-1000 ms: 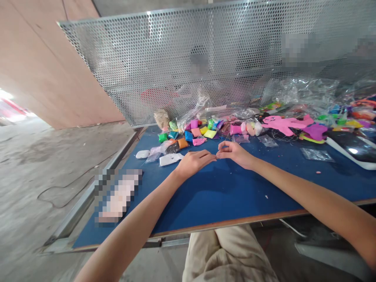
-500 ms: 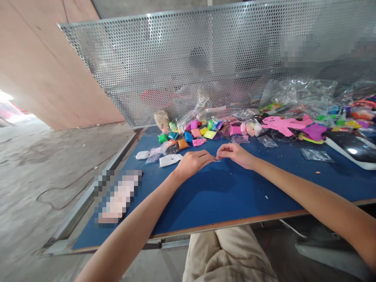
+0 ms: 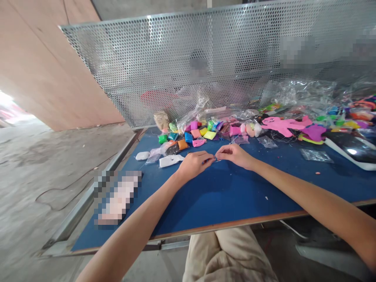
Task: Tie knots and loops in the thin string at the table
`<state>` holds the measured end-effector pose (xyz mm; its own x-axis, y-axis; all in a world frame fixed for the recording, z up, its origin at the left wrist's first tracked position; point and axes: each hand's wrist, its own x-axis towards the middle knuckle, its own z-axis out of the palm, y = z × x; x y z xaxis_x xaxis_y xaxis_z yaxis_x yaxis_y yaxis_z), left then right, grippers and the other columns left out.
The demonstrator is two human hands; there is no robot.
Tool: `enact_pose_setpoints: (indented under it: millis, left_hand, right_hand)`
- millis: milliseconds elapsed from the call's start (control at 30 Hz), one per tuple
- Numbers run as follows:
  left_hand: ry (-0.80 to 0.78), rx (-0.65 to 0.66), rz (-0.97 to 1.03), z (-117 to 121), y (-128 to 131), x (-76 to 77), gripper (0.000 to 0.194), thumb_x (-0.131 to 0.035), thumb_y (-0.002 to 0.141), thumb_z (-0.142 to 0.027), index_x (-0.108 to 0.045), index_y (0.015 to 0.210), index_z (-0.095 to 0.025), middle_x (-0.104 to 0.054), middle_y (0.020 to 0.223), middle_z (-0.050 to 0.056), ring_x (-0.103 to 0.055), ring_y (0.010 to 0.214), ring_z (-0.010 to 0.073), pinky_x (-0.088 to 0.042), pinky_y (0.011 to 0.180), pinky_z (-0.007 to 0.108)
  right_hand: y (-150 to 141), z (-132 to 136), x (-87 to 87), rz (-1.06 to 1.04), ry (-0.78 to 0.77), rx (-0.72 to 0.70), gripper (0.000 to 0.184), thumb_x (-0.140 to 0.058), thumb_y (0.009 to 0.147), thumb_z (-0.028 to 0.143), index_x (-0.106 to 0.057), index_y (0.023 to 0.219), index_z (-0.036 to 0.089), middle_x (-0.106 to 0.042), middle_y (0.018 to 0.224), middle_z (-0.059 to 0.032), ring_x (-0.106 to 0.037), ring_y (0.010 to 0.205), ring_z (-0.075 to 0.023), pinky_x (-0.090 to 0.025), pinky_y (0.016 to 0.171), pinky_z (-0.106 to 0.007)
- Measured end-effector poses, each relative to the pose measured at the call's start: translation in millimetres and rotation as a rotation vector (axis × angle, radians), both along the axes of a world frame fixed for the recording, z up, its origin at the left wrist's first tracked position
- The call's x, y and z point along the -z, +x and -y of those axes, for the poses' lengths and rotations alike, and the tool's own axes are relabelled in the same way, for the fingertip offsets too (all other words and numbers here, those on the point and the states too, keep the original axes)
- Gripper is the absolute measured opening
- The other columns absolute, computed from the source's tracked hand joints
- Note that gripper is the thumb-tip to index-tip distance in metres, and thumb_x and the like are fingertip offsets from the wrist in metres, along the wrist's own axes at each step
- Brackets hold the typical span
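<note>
On the table (image 3: 205,203), packets (image 3: 188,137) lie behind the left hand (image 3: 194,163) and before the panel (image 3: 173,55).

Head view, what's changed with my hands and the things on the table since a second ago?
Your right hand has shifted slightly left, toward your left hand; the thin shiny piece between them now shows more clearly. No pickup or release is visible. The colorful packets and pink cutout stayed put.

Observed left hand (image 3: 194,163) and right hand (image 3: 236,156) pinching thin item (image 3: 217,160), too small to identify, over blue table (image 3: 205,203). Noted white pouch (image 3: 169,161) beside left hand, coloured packets (image 3: 188,137) beyond, mesh (image 3: 176,58) behind.
</note>
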<state>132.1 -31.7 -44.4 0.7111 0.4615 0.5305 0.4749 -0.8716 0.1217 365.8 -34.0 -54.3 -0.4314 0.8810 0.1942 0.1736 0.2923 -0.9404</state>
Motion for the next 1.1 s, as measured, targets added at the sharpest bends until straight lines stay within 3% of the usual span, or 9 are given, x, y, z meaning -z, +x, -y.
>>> enact_pose_setpoints:
  millis: [233,533,833,1100]
  left_hand:
    - [-0.031,-0.005,-0.004,-1,0,-1.1,0.024,-0.049,0.1,-0.033,-0.07,0.102,-0.02,-0.072,0.091,0.004,-0.067,0.079,0.0129,-0.05,0.07,0.023]
    - [-0.115,0.098,0.088,-8,-5,0.6,0.023,-0.049,0.1,-0.03,-0.068,0.109,-0.019,-0.074,0.1,0.004,-0.069,0.088,0.0142,-0.054,0.079,0.025]
    - [-0.003,0.133,0.11,-9,-5,2.5,0.022,-0.052,0.099,-0.026,-0.071,0.108,-0.019,-0.073,0.1,0.007,-0.068,0.091,0.0157,-0.055,0.081,0.028]
    - [0.082,0.14,0.023,-10,-8,4.3,0.024,-0.051,0.099,-0.024,-0.07,0.112,-0.02,-0.073,0.104,0.006,-0.067,0.093,0.0151,-0.055,0.083,0.027]
  right_hand:
    - [5,-4,2.8,0.078,0.06,0.009,0.029,-0.069,0.084,0.047,-0.074,0.091,0.02,-0.075,0.084,-0.0054,-0.07,0.08,-0.0208,-0.053,0.078,-0.033]
    - [5,-4,-0.4,0.102,0.066,0.042,0.032,-0.068,0.085,0.049,-0.075,0.091,0.019,-0.076,0.083,-0.0064,-0.07,0.08,-0.0212,-0.052,0.078,-0.033]
    - [4,-1,-3.9,0.06,-0.013,-0.005,0.033,-0.07,0.081,0.051,-0.08,0.089,0.02,-0.077,0.088,-0.0057,-0.069,0.087,-0.0227,-0.05,0.084,-0.034]
    - [5,-3,-0.6,0.144,-0.015,-0.007,0.035,-0.075,0.076,0.051,-0.08,0.091,0.02,-0.076,0.086,-0.0046,-0.064,0.079,-0.02,-0.045,0.072,-0.031]
